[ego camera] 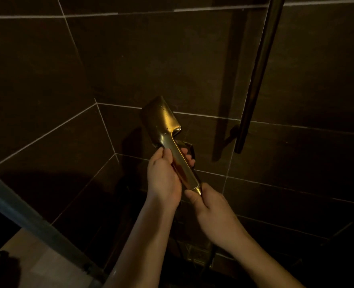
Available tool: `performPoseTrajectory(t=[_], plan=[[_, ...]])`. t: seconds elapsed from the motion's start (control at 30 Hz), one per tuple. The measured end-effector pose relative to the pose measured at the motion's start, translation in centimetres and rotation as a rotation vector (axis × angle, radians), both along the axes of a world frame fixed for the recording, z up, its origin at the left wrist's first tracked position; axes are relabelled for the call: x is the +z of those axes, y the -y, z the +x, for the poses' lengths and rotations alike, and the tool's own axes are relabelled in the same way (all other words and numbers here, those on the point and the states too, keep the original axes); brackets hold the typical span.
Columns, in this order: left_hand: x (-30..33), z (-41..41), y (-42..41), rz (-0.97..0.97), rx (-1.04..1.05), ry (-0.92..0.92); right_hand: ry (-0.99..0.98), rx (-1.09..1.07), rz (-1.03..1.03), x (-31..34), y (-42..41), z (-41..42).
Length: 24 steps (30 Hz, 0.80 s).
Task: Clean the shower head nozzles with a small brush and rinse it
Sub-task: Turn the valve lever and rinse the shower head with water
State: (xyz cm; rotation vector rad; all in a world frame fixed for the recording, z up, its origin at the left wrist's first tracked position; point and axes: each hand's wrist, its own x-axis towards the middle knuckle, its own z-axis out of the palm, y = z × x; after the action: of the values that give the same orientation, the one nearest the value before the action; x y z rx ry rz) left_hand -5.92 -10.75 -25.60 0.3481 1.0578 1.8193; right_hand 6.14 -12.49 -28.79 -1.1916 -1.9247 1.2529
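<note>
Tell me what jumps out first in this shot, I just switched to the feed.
The gold shower head at centre, glinting against the dark tiled wall, its back towards the camera. The left hand grips its handle mid-length, and the right hand holds the lower end. A dark vertical rail stands upper right.

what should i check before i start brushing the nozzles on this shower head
1. Handle held firmly: ok, left hand wraps the gold shower head at mid handle.
2. Lower end supported: ok, right hand has its grip on the handle's base.
3. Nozzle face turned toward you: not ok, only the smooth back shows.
4. Small brush within reach: cannot tell, none is in view.
5. Free hand for brushing: not ok, both hold the handle.
6. Light on the nozzles: not ok, the tiled wall area is dim.
</note>
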Motion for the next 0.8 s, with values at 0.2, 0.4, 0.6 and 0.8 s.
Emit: performPoseTrajectory(t=[0.2,0.4,0.6,0.8], plan=[[0.0,1.5,0.0,-0.101,0.056,-0.071,0.234,-0.047,0.033,-1.4,-1.2,0.3],[-1.9,4.7,0.0,-0.108,0.311,-0.12,0.252,-0.177,0.148,-3.4,-2.7,-0.2],[-2.7,7.0,0.2,-0.047,0.415,-0.111,0.332,-0.187,0.329,-4.4,-3.0,0.2],[-3.9,6.9,0.2,-0.096,0.369,-0.215,0.23,-0.094,0.215,-6.0,-3.2,1.1]])
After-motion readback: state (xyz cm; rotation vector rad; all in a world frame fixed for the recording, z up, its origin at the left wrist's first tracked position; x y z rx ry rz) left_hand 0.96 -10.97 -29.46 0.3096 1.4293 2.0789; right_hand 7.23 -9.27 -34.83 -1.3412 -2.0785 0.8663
